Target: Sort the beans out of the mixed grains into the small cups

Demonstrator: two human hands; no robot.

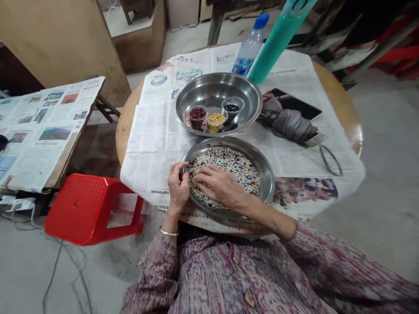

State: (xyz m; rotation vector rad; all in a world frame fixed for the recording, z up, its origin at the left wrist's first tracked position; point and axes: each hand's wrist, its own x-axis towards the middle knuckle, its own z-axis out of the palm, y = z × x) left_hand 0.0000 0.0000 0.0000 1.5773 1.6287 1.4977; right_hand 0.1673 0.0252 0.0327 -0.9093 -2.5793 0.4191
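A shallow metal basin (270,185) holds a spread of mixed grains and beans (229,168), white, yellow, dark red and black. My left hand (178,186) is at the left rim, its fingers and thumb curled around the edge. Over the left part of the mix, my right hand (222,185) reaches in with bent fingers somewhat apart, tips touching the grains. I see nothing held in it. Behind stands a larger metal bowl (209,85) with three clear plastic cups: one of red beans (198,114), one of yellow beans (216,119), one of black beans (232,108).
Newspaper (144,144) covers the round wooden table (126,126). A water bottle (250,48), a tall green bottle (276,43), a folded grey umbrella (290,124) and a dark phone (301,104) lie or stand around the bowl. At left are a red stool (78,209) and a paper-covered table (42,126).
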